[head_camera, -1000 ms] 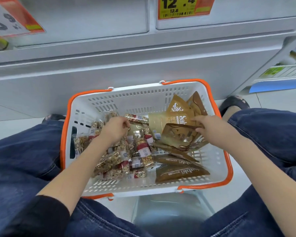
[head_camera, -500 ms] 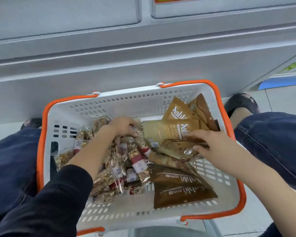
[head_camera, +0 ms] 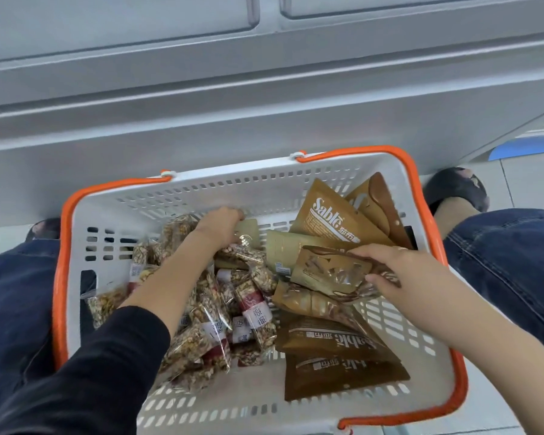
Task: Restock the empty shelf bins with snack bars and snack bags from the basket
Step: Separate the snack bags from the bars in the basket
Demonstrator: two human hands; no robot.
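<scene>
A white basket (head_camera: 220,186) with orange handles rests between my knees. Its left half holds a heap of clear-wrapped snack bars (head_camera: 214,312) with red and white labels. Its right half holds several brown Sable snack bags (head_camera: 330,221). My left hand (head_camera: 220,224) reaches to the far side of the bar heap, fingers curled around a bar and the edge of a tan bag. My right hand (head_camera: 390,268) pinches a shiny brown snack bag (head_camera: 330,271) between thumb and fingers, just above the other bags.
A grey shelf unit (head_camera: 264,98) fills the top of the view, close behind the basket. My knees in blue jeans (head_camera: 512,268) flank the basket, with dark shoes (head_camera: 456,189) on the tiled floor. A blue item (head_camera: 528,147) lies at far right.
The camera has tilted down and closer, so the price tags left the view. My left hand slid further toward the basket's back wall. My right hand closed more firmly on the shiny bag.
</scene>
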